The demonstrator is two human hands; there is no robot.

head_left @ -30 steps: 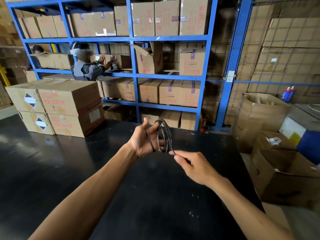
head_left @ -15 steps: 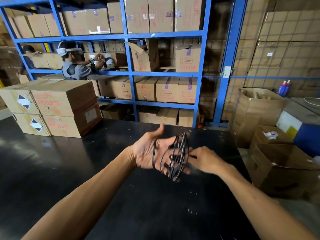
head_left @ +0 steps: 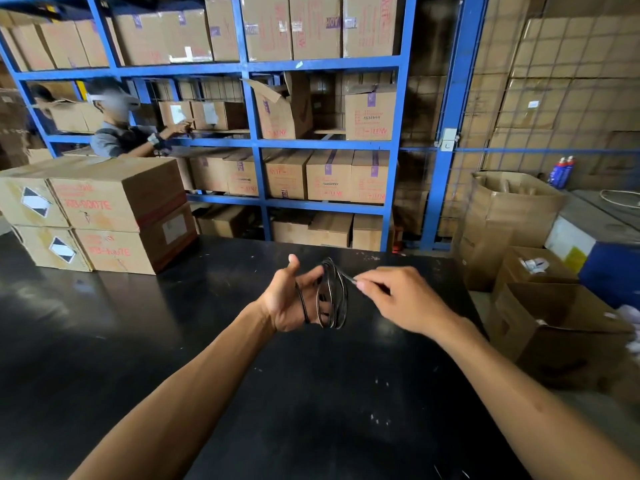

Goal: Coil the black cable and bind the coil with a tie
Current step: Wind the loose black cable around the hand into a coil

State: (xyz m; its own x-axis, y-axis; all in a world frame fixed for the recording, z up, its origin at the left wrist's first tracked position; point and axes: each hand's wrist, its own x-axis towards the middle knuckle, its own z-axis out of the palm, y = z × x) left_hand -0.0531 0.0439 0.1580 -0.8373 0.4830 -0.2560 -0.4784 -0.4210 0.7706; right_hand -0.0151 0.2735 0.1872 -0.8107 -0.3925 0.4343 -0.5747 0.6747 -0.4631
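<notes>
While the left hand (head_left: 290,303) stays spread through the coil (head_left: 342,303), the right hand (head_left: 398,299) has risen beside it, fingers (head_left: 369,283) pinching its end.

Bare black tabletop (head_left: 138,341) spreads below, left of and nearer than the left hand (head_left: 287,303) and right hand (head_left: 405,299). These hang above its middle, joined by the cable (head_left: 334,292) the right pinches. Stacked boxes (head_left: 114,216) block the far left corner. Blue shelves (head_left: 256,143) wall the far edge, and open cartons (head_left: 554,334) crowd the floor beside the right edge.
</notes>
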